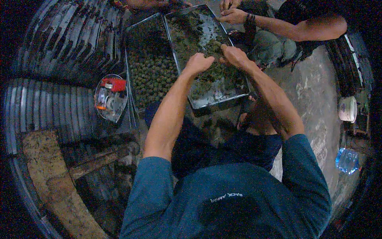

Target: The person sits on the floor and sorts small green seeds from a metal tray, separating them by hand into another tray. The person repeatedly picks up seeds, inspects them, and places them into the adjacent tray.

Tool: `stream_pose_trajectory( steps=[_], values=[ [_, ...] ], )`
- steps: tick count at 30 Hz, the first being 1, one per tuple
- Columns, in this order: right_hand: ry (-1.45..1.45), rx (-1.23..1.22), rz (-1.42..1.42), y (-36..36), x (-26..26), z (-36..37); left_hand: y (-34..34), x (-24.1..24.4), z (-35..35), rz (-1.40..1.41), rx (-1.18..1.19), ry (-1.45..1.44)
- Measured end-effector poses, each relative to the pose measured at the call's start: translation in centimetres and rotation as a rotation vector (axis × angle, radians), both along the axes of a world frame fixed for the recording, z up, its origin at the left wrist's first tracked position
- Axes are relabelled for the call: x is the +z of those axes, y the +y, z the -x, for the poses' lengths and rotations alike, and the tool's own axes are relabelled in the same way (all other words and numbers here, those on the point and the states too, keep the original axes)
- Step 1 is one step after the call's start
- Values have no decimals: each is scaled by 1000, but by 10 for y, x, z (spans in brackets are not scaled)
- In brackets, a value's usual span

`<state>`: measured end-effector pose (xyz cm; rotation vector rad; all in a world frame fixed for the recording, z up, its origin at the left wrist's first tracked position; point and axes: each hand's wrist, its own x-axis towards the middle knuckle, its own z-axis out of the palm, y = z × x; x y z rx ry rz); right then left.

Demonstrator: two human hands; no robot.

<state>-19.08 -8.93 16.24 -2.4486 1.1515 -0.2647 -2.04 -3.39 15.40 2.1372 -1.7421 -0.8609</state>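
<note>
A shallow metal tray [219, 102] lies tilted in front of me, strewn with loose, crumbly, dark greenish-brown material [194, 33]. Over its middle is my left hand [200, 63], fingers curled with the thumb side towards the right. My right hand [235, 56] is close by, across the tray's right part, its fingers bent down towards the crumbs. Whether either hand pinches any of the material is too blurred and hidden to tell. Beside it on the left, a second tray [127, 64] holds many small, dark, round balls [155, 74] in packed rows.
Another person's hands [234, 15] are together by the tray's upper right; a further person's arm [143, 4] reaches in at the top. Left stand a wire basket [118, 112] with a red item and tape rolls, and corrugated metal sheets [53, 101]. Right are a white bucket [348, 109] and a blue water jug [347, 160].
</note>
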Motion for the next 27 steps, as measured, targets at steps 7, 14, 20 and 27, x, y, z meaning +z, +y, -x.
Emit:
stream_pose_trajectory(
  steps=[7, 14, 20, 27],
  values=[
    [33, 106, 75, -8, -11, 1, 0, -3, -17, -48, -74, 28],
    [-30, -73, 131, 8, 3, -5, 0, -13, -13, 206, 29, -106],
    [47, -19, 60, 4, -7, -1, 7, -6, -16, 142, 82, 157],
    [-411, 60, 301, 6, 10, 1, 9, 31, 13, 424, 202, 98]
  ],
)
